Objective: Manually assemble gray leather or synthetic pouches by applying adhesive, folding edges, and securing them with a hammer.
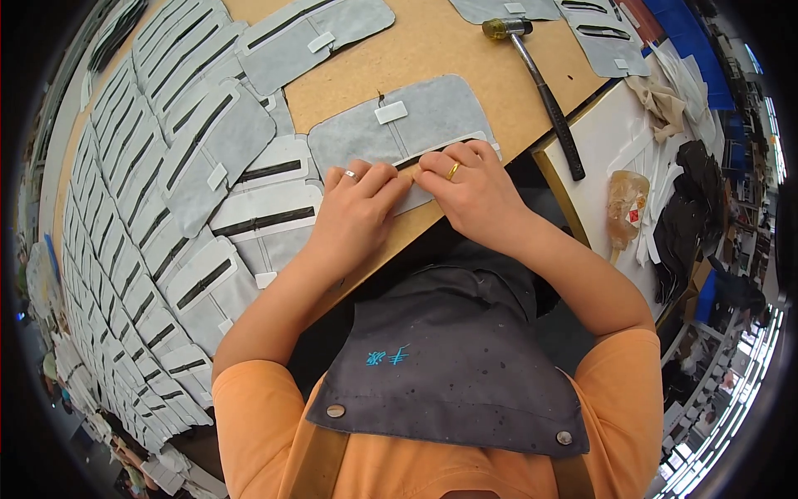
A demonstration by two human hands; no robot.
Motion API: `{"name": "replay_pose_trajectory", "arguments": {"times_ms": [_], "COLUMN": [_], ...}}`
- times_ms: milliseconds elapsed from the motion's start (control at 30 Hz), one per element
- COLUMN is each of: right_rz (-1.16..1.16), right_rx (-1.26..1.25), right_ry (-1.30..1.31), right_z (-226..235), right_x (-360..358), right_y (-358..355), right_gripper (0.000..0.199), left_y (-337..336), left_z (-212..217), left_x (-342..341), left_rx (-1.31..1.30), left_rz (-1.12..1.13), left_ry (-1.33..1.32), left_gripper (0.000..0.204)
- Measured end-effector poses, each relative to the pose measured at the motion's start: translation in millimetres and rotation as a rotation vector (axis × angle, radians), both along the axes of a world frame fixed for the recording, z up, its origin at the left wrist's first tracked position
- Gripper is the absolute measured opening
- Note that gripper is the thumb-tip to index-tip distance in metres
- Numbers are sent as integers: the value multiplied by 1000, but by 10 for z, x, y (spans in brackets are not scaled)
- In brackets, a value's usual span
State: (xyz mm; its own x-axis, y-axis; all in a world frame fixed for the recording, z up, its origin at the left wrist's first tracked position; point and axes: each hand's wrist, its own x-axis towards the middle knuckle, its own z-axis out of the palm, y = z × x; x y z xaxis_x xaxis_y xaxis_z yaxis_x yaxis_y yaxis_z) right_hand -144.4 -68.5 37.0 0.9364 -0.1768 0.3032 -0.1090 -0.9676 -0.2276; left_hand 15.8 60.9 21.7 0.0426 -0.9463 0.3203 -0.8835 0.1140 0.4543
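Observation:
A grey panel (446, 108) with rounded corners lies at the table's near edge, a small white tab and a stitched line on it. Along its near side runs a black strip, perhaps a zipper, with a white border. My left hand (356, 208), a silver ring on one finger, bends its fingers onto the panel's near edge. Close beside it, my right hand (474, 190), wearing a gold ring, pinches the same edge along the black strip. The fingertips and whatever lies beneath them are partly hidden.
Rows of similar grey pieces (116, 200) overlap across the left side. A hammer (544, 96) lies at the right, its handle over the table edge. On the white side surface (590, 158) stand a bottle of amber stuff (628, 206) and dark scraps (690, 200).

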Motion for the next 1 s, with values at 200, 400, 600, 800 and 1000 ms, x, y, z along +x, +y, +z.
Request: {"name": "replay_pose_trajectory", "arguments": {"times_ms": [200, 400, 600, 800, 1000], "right_rz": [31, -223, -73, -190, -161], "right_rx": [-90, 306, -48, -106, 274], "right_ry": [-11, -137, -57, 2, -83], "right_z": [-39, -61, -59, 133, 7], "right_x": [-25, -45, -175, -346, -163], "right_y": [68, 7, -26, -189, 93], "right_gripper": [17, 21, 24, 18, 32], "left_y": [5, -16, -23, -53, -82], "left_z": [26, 3, 25, 23, 77], "left_x": [4, 14, 9, -130, -191], "left_rx": [-9, 52, 108, 71, 17], "left_rz": [-20, 47, 24, 48, 66], "left_ry": [-87, 162, 154, 192, 308], "left_gripper": [28, 21, 30, 27, 22]}}
